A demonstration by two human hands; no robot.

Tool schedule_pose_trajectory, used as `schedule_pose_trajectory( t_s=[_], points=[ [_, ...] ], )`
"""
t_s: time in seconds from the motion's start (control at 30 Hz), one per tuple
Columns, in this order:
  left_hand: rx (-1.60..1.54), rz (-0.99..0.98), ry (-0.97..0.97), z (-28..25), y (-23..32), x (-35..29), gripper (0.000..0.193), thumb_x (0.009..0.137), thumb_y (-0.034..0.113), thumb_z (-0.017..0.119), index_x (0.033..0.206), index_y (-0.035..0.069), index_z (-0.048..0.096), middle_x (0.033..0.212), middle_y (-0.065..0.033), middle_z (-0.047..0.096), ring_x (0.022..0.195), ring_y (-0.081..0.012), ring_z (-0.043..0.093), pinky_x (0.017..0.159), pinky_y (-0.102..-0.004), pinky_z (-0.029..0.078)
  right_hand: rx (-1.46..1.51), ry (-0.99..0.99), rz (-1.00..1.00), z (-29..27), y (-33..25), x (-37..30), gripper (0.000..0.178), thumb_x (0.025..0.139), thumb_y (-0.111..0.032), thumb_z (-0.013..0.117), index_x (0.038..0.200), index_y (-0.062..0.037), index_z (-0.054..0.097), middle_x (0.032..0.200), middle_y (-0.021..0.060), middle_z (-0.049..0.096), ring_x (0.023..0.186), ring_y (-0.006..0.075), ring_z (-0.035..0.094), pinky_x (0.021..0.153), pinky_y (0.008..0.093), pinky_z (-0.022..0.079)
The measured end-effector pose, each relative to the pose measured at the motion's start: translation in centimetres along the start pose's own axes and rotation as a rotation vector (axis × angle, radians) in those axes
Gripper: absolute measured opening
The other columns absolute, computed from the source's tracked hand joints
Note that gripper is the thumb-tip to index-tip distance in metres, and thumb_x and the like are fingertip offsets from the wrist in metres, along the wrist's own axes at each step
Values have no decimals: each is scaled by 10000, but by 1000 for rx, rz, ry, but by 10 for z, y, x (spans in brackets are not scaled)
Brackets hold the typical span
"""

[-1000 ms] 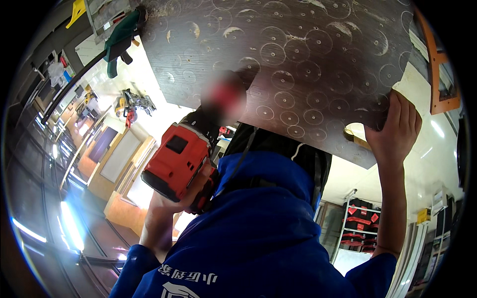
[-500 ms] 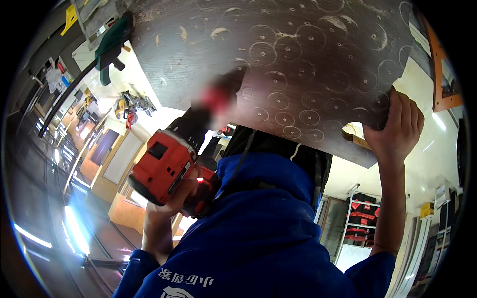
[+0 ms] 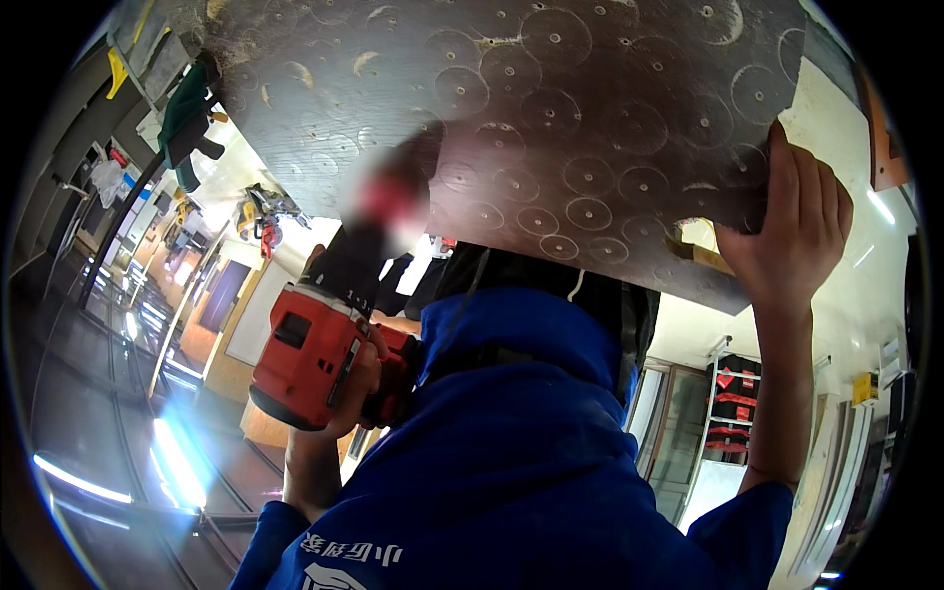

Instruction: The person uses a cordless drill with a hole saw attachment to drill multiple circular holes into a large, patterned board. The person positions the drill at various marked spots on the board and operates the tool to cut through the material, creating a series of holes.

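A red and black cordless drill (image 3: 310, 339) is held in my left hand (image 3: 357, 388), fingers wrapped round its handle. Its front end points up at a dark brown wooden board (image 3: 551, 108), which is covered in ring-shaped marks and small holes. The drill's tip is blurred, and I cannot tell whether it touches the board. My right hand (image 3: 792, 216) grips the board's right edge, its thumb beside a rounded cut-out (image 3: 700, 236) near the board's lower right corner.
A dark green clamp-like tool (image 3: 187, 123) is at the board's left end. Power tools (image 3: 264, 221) stand farther off on the left. On the lower right is a shelf rack (image 3: 730, 403) with red and black packages. A small yellow box (image 3: 865, 388) sits at the far right.
The drill has shifted left and slightly down in view, with my left hand still round it. The board appears shifted left and up. My right hand keeps its hold on the edge.
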State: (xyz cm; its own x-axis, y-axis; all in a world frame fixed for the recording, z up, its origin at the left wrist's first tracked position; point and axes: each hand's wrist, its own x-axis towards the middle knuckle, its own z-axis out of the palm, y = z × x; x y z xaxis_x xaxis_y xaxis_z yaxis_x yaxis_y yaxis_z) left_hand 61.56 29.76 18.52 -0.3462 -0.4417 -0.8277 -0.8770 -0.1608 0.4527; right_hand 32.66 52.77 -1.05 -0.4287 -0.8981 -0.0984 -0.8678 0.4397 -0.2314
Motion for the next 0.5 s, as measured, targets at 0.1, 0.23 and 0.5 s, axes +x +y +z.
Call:
schedule_pose_trajectory(
  t_s=[0.1,0.23,0.5],
  points=[
    [109,17,-24,4,15,5,67,920,12,510,972,-5,548,675,-49,561,509,-70,496,494,-223,391,24,15,3,3,2,0,876,479,-196,831,1299,-78,549,1049,68,631,980,241,624,898,379,435],
    [-12,-51,48,14,21,4,74,916,6,511,983,-11,538,664,-50,551,513,-71,503,494,-221,399,39,19,-3,5,4,0,898,489,-212,856,1315,-74,533,1043,78,641,989,241,631,901,377,436],
    [-61,-45,31,7,13,4,75,906,4,519,977,-2,543,672,-41,554,513,-84,509,511,-232,411,24,43,-1,7,1,0,942,518,-265,869,1365,-78,500,1036,70,655,983,232,638,903,379,430]
  ],
)
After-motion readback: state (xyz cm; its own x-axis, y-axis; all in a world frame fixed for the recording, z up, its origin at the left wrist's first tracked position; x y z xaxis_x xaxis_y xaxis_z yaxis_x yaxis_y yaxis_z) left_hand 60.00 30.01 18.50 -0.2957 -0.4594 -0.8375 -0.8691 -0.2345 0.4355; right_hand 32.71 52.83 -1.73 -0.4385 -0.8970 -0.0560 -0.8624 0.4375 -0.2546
